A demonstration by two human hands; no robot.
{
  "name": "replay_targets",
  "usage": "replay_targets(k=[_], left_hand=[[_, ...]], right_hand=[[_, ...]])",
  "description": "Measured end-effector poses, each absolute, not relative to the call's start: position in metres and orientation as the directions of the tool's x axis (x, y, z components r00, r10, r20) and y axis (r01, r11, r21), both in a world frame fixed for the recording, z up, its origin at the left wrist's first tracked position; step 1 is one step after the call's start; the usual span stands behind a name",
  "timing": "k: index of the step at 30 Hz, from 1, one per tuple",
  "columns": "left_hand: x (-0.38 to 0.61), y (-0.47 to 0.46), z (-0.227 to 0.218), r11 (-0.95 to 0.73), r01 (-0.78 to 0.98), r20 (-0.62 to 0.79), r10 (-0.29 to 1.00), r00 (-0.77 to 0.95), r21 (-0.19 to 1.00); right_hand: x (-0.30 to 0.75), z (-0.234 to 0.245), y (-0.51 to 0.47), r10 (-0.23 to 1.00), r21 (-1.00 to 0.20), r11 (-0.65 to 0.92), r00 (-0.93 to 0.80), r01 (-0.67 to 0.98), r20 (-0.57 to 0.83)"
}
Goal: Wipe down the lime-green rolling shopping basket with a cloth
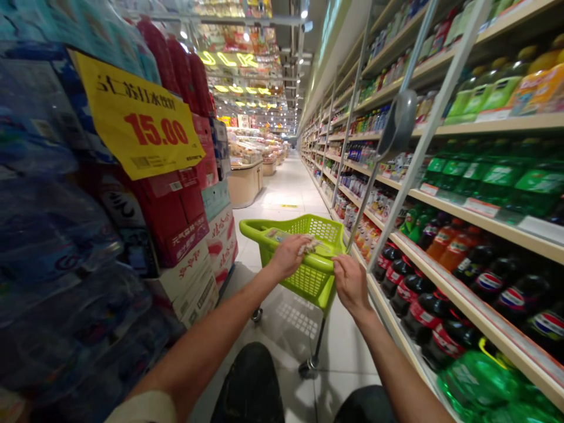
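Note:
A lime-green plastic shopping cart (304, 279) with latticed basket sides stands ahead of me on thin legs with casters. My left hand (288, 255) lies over the near rim, its fingers curled across the handle edge. A pale, knotted or knitted item (314, 242) shows just beyond those fingers; its kind is hard to make out. At the rim's right corner, my right hand (351, 283) is closed on the edge, thumb and fingers together. Something flat and pale lies inside the basket near the left hand, partly hidden.
Tall shelves of soda bottles (493, 176) run along the right side. On the left rise stacked drink cartons (171, 211) and wrapped bottles (39, 223) with a yellow price sign (145, 117). A tiled aisle (286, 176) leads ahead past display counters (244, 182).

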State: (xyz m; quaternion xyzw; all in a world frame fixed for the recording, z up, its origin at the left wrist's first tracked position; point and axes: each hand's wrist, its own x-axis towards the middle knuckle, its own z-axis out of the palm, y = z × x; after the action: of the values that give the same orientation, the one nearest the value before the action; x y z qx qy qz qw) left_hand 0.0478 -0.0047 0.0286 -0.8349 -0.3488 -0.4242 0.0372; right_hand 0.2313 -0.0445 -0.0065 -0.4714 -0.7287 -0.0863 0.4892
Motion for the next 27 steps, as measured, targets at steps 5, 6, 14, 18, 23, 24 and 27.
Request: replay_targets(k=[5,6,14,18,23,24,27], left_hand=[[0.018,-0.011,0.02,-0.837,0.537,0.758,0.419,0.5,0.108],[0.001,-0.007,0.02,-0.794,0.589,0.766,0.471,0.438,0.151],[0.017,-0.016,0.026,-0.753,0.616,0.729,0.553,0.404,0.231],[0.07,-0.031,0.037,-0.818,0.536,0.691,0.511,0.511,0.208],[0.045,-0.019,0.072,-0.489,0.637,0.548,0.827,0.123,0.596],[0.039,-0.013,0.077,-0.412,0.681,0.492,0.866,0.088,0.605],[0.035,0.003,0.076,-0.309,0.811,0.479,0.877,0.04,0.497]], right_hand=[[0.248,-0.012,-0.038,0.587,-0.287,0.496,-0.073,0.82,0.806],[0.252,-0.014,-0.037,0.585,-0.289,0.494,-0.068,0.82,0.809],[0.257,-0.018,-0.029,0.525,-0.326,0.484,0.028,0.812,0.851],[0.262,-0.019,-0.028,0.535,-0.296,0.483,-0.01,0.824,0.844],[0.267,-0.02,-0.028,0.525,-0.302,0.481,0.005,0.823,0.851],[0.267,-0.02,-0.028,0.516,-0.306,0.483,0.016,0.82,0.856],[0.264,-0.02,-0.028,0.498,-0.319,0.488,0.041,0.812,0.866]])
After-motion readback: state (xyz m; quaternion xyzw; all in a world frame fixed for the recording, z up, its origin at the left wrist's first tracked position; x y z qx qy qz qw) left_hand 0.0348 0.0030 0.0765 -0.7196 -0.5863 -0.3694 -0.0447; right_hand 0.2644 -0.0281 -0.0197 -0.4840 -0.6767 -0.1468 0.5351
